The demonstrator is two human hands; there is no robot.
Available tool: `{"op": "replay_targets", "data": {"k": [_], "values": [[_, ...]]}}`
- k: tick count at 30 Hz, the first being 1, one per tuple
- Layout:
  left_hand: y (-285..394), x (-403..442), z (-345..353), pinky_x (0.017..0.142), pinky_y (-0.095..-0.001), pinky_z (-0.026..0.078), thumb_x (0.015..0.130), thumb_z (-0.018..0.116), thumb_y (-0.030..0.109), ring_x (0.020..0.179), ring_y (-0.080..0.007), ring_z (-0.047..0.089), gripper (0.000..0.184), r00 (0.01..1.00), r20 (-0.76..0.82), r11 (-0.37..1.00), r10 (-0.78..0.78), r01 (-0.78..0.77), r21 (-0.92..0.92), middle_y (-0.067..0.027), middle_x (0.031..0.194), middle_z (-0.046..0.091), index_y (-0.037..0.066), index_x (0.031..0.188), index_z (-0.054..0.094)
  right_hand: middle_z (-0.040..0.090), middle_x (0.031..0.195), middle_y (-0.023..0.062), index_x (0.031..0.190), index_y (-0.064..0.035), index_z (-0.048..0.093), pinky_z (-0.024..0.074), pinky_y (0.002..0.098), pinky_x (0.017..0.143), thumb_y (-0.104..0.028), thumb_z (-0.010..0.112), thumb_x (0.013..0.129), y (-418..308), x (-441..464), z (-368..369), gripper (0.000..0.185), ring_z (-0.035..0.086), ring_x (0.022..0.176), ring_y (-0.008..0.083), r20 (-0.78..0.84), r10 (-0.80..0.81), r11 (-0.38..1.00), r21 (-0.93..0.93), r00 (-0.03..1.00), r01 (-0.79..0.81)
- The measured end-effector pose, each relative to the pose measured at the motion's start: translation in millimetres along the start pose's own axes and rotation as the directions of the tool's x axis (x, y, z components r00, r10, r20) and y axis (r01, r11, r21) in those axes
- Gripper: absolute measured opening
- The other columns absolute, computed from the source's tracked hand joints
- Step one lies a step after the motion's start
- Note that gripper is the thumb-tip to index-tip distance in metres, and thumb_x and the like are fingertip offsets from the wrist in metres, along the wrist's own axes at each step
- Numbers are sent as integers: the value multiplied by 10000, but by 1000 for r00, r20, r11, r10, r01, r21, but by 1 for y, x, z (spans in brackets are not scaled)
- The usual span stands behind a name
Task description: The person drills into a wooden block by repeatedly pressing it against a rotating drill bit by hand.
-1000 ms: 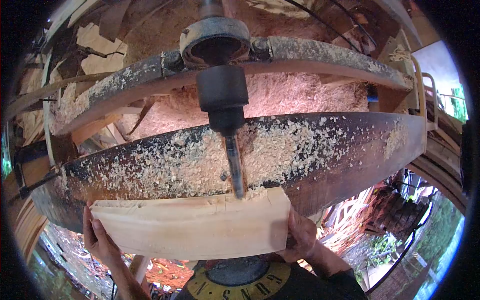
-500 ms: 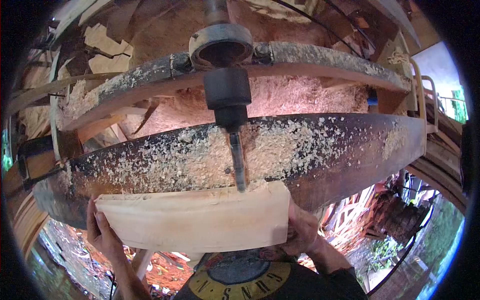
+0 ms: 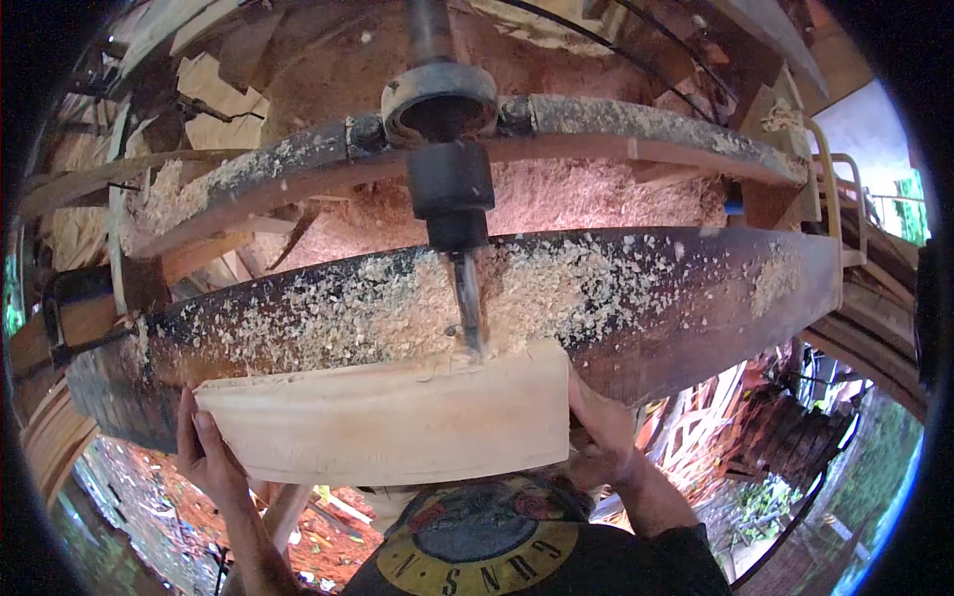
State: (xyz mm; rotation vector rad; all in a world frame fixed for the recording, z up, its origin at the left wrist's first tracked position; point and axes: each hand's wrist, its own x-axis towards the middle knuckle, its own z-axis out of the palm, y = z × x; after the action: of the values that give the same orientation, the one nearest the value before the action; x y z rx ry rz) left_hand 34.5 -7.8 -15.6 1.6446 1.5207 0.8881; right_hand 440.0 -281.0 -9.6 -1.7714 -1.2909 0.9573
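Note:
A pale wooden board (image 3: pixel 388 422) lies across the near edge of a dark wooden work table (image 3: pixel 696 308). My left hand (image 3: pixel 211 452) grips its left end, thumb on the near side. At the right end, my right hand (image 3: pixel 599 422) is closed on the board, its fingers partly hidden behind and below. A vertical router bit (image 3: pixel 467 303), held in a dark chuck (image 3: pixel 450 194), meets the board's far edge right of its middle. That edge looks rough and chipped around the bit.
Wood chips (image 3: pixel 378 303) cover much of the table. A curved wooden beam (image 3: pixel 636 129) with a metal ring (image 3: pixel 439 104) spans behind the chuck. A clamp (image 3: pixel 75 308) sits at the left end. Scrap wood strips (image 3: pixel 696 427) lie on the ground at right.
The board has moved slightly away from me, its right end most, along with both hands. Loose chips now fly in the air near the bit.

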Motion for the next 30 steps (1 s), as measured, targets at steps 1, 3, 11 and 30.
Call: {"op": "replay_targets", "data": {"k": [1,3,11,30], "values": [[-1,0,0,1100,-382,479,1072,582,141,1299,-250,587,434,1000,5,1000,-9,9,-23,-200,1452,600,-93,1436,548,401,1595,296,1559,38,402,435,411,1172,-162,827,772,-2,2,-4,916,453,1465,367,5,-6,1000,2,1000,6],[6,-1,4,1093,-377,484,1070,589,142,1288,-246,593,437,1000,-10,1000,-23,22,-16,-199,1447,603,-95,1436,548,392,1605,286,1567,21,399,425,410,1178,-144,812,791,-3,7,-8,894,439,1474,365,15,5,1000,23,1000,-5],[14,3,11,1071,-358,500,1067,602,152,1254,-236,614,439,998,-42,999,-47,46,-15,-196,1414,626,-89,1432,558,518,1537,258,1548,77,403,449,359,1121,-138,816,845,5,16,-6,844,565,1386,312,-47,-27,994,106,999,32],[22,3,12,1061,-336,494,1060,603,126,1250,-218,616,432,1000,-17,996,-14,15,89,-196,1409,633,-83,1435,561,521,1530,244,1596,70,291,421,373,1143,-229,817,876,-8,9,8,941,545,1386,292,-105,13,994,105,994,-2]]}}
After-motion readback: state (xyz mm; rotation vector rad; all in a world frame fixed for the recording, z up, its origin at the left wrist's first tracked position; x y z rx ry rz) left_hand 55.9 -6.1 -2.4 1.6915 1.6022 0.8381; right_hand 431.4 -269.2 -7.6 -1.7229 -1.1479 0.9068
